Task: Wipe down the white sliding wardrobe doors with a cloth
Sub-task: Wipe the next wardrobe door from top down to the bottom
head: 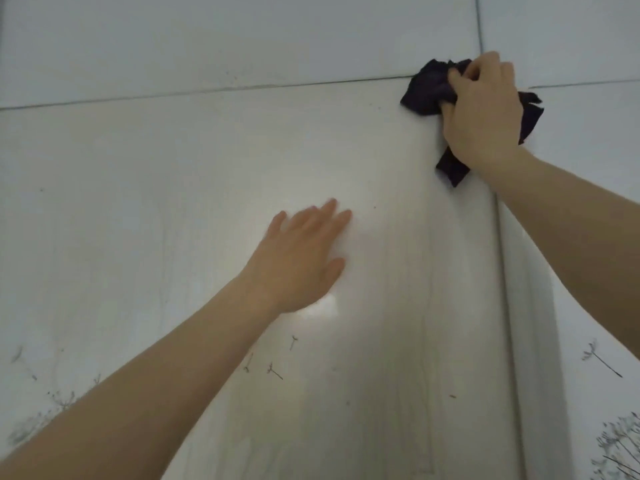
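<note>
A glossy white sliding wardrobe door (173, 209) fills the view, with faint grey plant prints low down. My right hand (485, 112) is shut on a crumpled dark purple cloth (427, 90) and presses it against the door's upper right corner, next to the vertical edge. Parts of the cloth stick out left, right and below the hand. My left hand (304, 258) lies flat on the door's middle, fingers apart, holding nothing.
A horizontal seam (207, 90) runs across the top, with another white panel (242, 36) above it. A vertical door edge (502, 271) separates a second white door (595, 375) on the right, also printed with grey plants.
</note>
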